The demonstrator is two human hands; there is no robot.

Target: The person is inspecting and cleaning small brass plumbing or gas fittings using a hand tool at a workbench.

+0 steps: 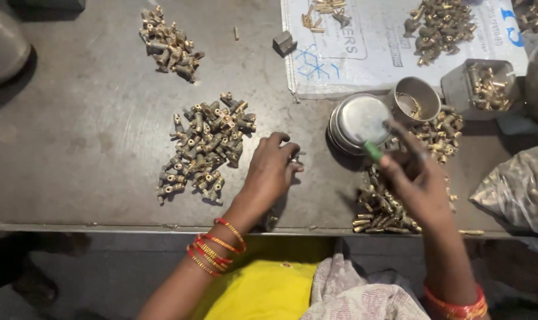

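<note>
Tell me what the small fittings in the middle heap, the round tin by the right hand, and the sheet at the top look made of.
Fittings heap: likely brass, dull yellow-brown metal with darker tarnish. Round tin: seemingly steel or aluminium, a grey, softly shining lid. Sheet: looks like woven plastic sacking, white with blue print and creases. The right hand holds a green-handled tool, probably plastic.

I couldn't tell what my left hand [272, 172] pinched; its fingers hid the small part. My right hand [414, 178] was motion-blurred, covering part of the brass pile [378, 210].
</note>
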